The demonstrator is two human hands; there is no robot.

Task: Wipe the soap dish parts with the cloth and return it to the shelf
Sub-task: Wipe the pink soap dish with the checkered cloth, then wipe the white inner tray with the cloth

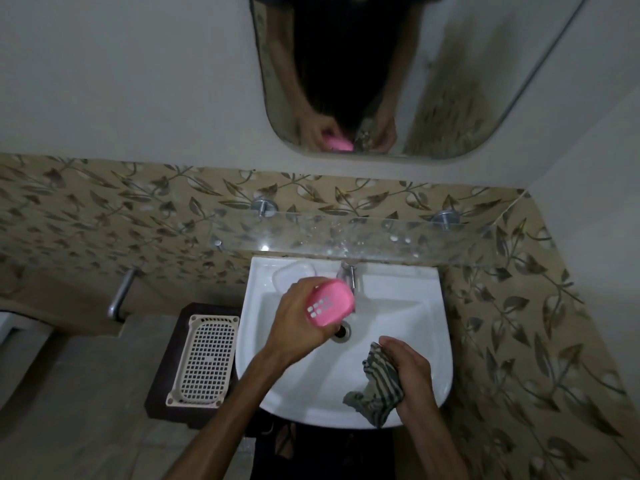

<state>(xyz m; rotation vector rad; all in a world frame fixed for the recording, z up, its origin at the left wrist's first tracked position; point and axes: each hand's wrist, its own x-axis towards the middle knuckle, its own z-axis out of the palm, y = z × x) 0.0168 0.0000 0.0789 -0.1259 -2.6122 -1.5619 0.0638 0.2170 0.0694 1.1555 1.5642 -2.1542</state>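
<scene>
My left hand (294,323) grips a pink soap dish part (330,303) with small drain holes, held above the white sink (429,306) near the drain. My right hand (408,368) grips a crumpled striped cloth (375,386) over the sink's front right side; the cloth is apart from the pink part. A clear plastic soap dish part (294,273) lies on the sink's back left ledge. The glass shelf (381,237) spans the wall just above the sink.
A metal tap (349,275) stands at the back of the sink. A cream plastic basket (204,358) sits on a dark stool left of the sink. A mirror (381,81) hangs above. A metal handle (121,292) juts from the left wall.
</scene>
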